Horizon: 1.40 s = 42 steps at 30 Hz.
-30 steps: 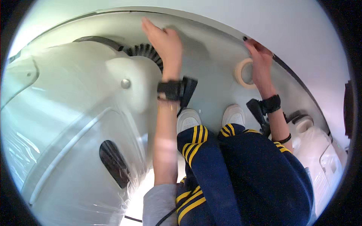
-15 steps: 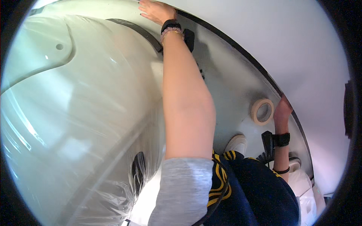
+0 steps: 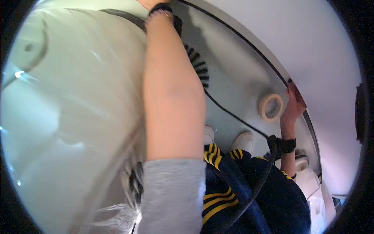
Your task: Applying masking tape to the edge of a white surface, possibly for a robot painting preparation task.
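My left arm in a grey sleeve stretches up the middle. My left hand (image 3: 154, 4) is cut off by the top edge, its fingers mostly out of view. It is nearest the upper end of a dark strip (image 3: 126, 17) on a pale, film-covered surface. My right hand (image 3: 293, 107) is at the right, fingers stretched along the dark-edged rim of a smooth white panel (image 3: 327, 66), holding nothing that I can see. Just left of it is a roll of beige masking tape (image 3: 262, 107); I cannot tell what supports it.
Clear plastic film (image 3: 78, 97) covers the large pale surface at the left. A black cable (image 3: 233, 117) runs from a ribbed black piece (image 3: 198, 64) toward a black device (image 3: 274, 144) at my right wrist. White shoes (image 3: 243, 141) stand on the grey floor below.
My left arm has shifted left and upward, taking most of its hand out of view. The right hand and tape roll sit slightly higher. More of the black cable shows.
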Motion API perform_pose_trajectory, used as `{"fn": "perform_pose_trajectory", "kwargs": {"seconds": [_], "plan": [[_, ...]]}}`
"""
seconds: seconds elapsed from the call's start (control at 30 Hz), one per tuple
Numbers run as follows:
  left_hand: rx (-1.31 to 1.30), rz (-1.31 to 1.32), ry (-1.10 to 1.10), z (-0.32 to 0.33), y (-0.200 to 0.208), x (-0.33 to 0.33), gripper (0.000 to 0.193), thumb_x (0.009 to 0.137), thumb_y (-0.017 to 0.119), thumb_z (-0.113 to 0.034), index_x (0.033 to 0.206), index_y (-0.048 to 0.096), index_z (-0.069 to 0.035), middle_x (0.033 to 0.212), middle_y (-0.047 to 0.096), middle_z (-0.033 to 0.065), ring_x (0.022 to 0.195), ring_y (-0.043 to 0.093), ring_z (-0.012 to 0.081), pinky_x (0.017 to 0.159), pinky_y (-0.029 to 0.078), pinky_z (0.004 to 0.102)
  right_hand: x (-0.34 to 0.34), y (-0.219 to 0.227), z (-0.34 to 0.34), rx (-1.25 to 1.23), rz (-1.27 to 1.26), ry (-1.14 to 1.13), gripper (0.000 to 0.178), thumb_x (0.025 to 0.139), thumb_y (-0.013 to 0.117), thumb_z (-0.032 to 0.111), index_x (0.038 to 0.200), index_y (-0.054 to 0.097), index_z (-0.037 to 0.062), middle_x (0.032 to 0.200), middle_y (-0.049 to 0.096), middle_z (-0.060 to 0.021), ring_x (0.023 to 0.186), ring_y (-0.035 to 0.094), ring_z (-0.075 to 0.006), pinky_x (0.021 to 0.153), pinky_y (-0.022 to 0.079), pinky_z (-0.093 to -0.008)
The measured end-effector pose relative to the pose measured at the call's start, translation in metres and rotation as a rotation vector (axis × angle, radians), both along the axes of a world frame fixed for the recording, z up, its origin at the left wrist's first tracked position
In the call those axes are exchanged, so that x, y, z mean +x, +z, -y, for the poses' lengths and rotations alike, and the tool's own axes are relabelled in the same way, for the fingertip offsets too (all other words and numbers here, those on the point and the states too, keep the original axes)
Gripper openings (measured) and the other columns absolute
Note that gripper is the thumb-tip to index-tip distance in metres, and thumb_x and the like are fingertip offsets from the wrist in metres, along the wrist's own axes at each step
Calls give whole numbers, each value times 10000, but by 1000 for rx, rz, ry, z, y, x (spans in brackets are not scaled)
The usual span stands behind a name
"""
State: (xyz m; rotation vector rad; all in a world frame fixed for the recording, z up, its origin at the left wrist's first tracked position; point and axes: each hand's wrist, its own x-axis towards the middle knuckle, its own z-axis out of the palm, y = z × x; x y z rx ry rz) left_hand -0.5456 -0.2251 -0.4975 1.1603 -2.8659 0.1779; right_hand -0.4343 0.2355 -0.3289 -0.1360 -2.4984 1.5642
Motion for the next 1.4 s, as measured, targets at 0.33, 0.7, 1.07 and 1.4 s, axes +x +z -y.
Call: {"fn": "perform_pose_trajectory", "kwargs": {"seconds": [0.33,0.7,1.07,1.4], "plan": [[229,-40,103,32,86,15,815,869,501,-441,1430,121,11,1508,59,188,1385,111,338,1107,114,525,-35,-28,3,-56,-115,76,176,803,695,71,971,660,35,894,671,-43,727,552,-75,636,428,-223],[234,-88,62,30,96,9,890,838,571,-386,1431,43,16,1505,26,197,1381,118,341,1101,121,539,-28,-27,16,-33,-56,52,149,798,699,137,898,682,27,834,673,-18,724,551,-68,633,395,-207],[260,-78,78,23,108,16,876,856,563,-367,1435,21,3,1508,-28,193,1387,65,355,1092,103,563,-24,-42,16,-131,65,58,147,783,679,41,917,637,-3,873,665,-73,793,609,-132,742,465,-241],[296,-117,93,21,109,17,876,869,544,-360,1431,-15,13,1511,-47,181,1386,45,367,1093,89,568,-25,-24,24,-73,63,27,141,818,677,120,915,650,22,855,661,-31,708,535,-80,628,401,-224]]}}
